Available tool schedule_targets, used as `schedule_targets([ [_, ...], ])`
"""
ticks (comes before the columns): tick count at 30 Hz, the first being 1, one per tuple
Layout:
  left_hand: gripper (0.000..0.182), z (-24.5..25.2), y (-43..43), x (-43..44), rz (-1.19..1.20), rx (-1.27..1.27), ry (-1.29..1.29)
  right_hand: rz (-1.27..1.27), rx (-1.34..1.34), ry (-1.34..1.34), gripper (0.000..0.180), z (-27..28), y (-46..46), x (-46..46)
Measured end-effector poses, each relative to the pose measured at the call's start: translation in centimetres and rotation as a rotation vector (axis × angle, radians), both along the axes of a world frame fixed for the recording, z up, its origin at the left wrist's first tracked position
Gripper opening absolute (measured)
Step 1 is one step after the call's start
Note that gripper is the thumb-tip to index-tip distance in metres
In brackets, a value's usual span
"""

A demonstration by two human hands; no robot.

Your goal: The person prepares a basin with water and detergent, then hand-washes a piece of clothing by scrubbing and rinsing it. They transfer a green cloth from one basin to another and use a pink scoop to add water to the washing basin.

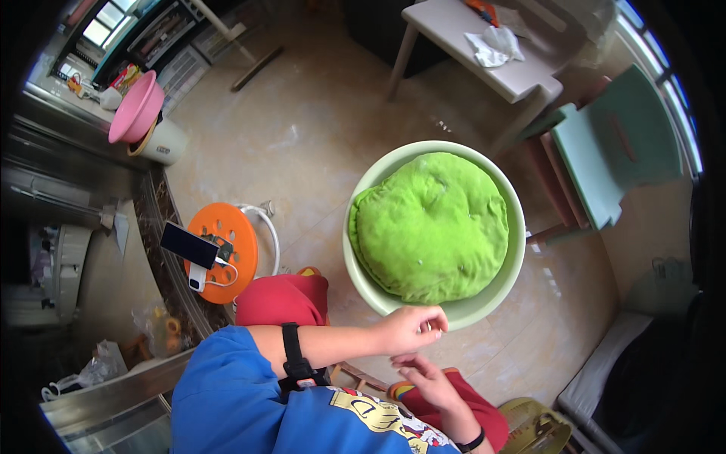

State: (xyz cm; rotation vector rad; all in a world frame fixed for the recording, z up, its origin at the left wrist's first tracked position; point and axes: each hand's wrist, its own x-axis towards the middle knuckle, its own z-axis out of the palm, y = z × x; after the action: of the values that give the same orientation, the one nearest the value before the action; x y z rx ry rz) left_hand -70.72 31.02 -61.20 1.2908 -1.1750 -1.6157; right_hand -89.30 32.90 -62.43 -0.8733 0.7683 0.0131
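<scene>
A round green cushion [434, 227] with small tufts lies in a large pale green plastic basin [520, 244] on the tiled floor. My left hand [405, 330], fingers curled with nothing seen in them, is at the near rim of the basin; whether it touches the rim I cannot tell. Just below it is my right hand [425, 379], its fingers loosely bent and apart, holding nothing visible, above my right knee. A black strap with a small device [298, 363] is round my left arm.
To the left, an orange round stool [245, 232] carries a phone [190, 244] and a white power bank [196, 278]. A pink basin [136, 108] rests on a bin [167, 143]. Behind are a pale table [448, 34] and a green chair [590, 164]. A yellowish basket [510, 411] is at lower right.
</scene>
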Motion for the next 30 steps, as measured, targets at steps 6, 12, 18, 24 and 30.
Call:
schedule_targets([
  [6, 0.020, -1.7, -2.0, -2.0, 0.098, -0.461, -0.455, 0.322, 0.399, 0.061, 0.040, -4.0, -0.4, -0.4],
  [12, 0.017, 1.3, 2.4, -1.7, 0.234, -0.215, -0.626, 0.246, 0.531, 0.513, 0.036, 0.3, 5.0, -3.3],
  [18, 0.014, 13.1, 6.7, 7.5, 0.446, 0.251, -0.786, 0.353, 0.300, 0.535, 0.034, 12.8, -2.6, -4.5],
  [24, 0.013, 20.7, 16.3, 22.1, 0.830, 0.493, -0.624, 0.410, 0.031, 0.625, 0.043, 22.0, -12.7, 5.1],
  [30, 0.017, 24.0, 32.5, 28.9, 1.258, 0.869, -0.290, 0.459, -0.096, 0.694, 0.035, 25.9, -17.9, 20.3],
])
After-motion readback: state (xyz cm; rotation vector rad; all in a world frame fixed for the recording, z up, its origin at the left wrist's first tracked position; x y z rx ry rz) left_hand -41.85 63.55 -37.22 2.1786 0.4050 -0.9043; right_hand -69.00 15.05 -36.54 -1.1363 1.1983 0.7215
